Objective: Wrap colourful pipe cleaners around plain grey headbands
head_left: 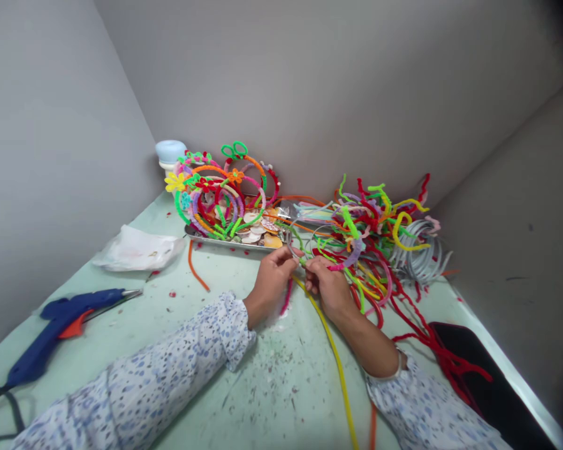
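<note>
My left hand (278, 274) is closed in a pinch, thumb and forefinger together on a green pipe cleaner (303, 262). My right hand (327, 284) faces it, fingers also closed on the pipe cleaner, and the fingertips nearly meet. A thin grey band (289, 237) rises by my left fingertips; where it ends is hidden. Below the hands, a yellow pipe cleaner (331, 340) trails down the table to the near edge. Under my left hand lies a short magenta pipe cleaner (286, 297). Behind my right hand is a heap of coloured pipe cleaners (370, 231).
Decorated headbands (216, 181) stand on a metal tray (229, 242) with shell-like pieces. A blue glue gun (60, 319) and a white plastic bag (138, 248) lie left. Grey bands (420, 250), red pipe cleaners (422, 331) and a black phone-like slab (488, 381) are right.
</note>
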